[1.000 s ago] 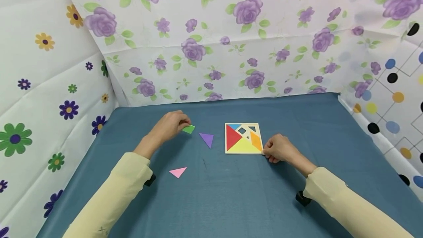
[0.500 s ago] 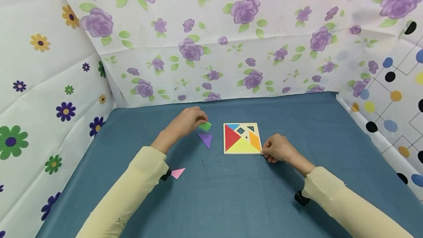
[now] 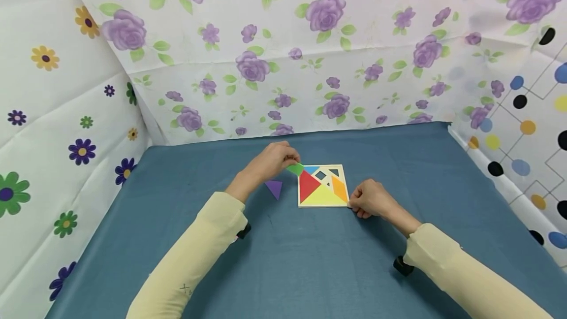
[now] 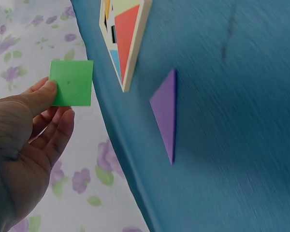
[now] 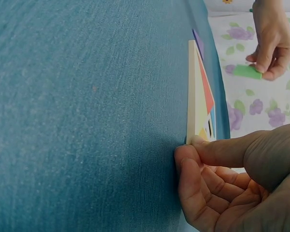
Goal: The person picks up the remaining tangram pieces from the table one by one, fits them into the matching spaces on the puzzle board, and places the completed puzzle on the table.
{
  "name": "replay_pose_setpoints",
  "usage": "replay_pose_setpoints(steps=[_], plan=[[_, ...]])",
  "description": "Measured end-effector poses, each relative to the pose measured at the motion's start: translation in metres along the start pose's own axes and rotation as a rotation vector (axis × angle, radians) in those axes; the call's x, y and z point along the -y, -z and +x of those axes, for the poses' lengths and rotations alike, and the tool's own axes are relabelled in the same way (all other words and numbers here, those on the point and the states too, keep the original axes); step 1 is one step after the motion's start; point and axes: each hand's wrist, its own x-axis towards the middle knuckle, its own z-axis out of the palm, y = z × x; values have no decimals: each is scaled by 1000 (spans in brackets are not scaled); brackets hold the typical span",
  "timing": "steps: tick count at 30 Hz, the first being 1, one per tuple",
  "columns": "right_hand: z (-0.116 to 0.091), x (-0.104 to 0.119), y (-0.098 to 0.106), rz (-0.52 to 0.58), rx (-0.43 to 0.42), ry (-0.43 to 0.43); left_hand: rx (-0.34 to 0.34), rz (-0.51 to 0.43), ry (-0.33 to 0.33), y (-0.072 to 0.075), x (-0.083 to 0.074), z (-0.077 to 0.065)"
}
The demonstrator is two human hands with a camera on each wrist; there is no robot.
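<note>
My left hand [image 3: 276,158] pinches a green square tangram piece [image 4: 71,83] by one edge, holding it above the upper left corner of a tangram board [image 3: 325,206]. My right hand [image 3: 372,199] grips the board's near right corner between thumb and forefinger, as the right wrist view shows. Set in the board are a red triangle [image 3: 308,186], a yellow triangle [image 3: 325,198], an orange parallelogram [image 3: 339,188] and a blue piece [image 3: 311,169]. Several dark cutouts show near its upper right. A purple triangle [image 3: 274,189] lies on the table left of the board, below the left hand.
A blue cloth [image 3: 310,260] covers the table. The pink triangle is almost wholly hidden behind the left sleeve [image 3: 195,255]. Flowered sheets [image 3: 221,63] hang behind and at the left, and a dotted sheet [image 3: 522,161] hangs at the right.
My left hand has carried the green square rightward, past the purple triangle to the board's corner. The left forearm now covers the pink triangle. The right hand keeps its grip on the board.
</note>
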Motion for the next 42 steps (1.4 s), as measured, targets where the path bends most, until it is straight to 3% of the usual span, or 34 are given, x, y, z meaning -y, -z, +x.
replay_pose_setpoints(steps=[15,29,42], plan=[[1,-1,1,-10,1,-1,69,-11,10,-19,-19,27],[0,0,-1,-28,-2,-29,123,-50,76,-34,-19,43],[0,1,1,-18,1,-32,180,-70,98,-45,-17,52]])
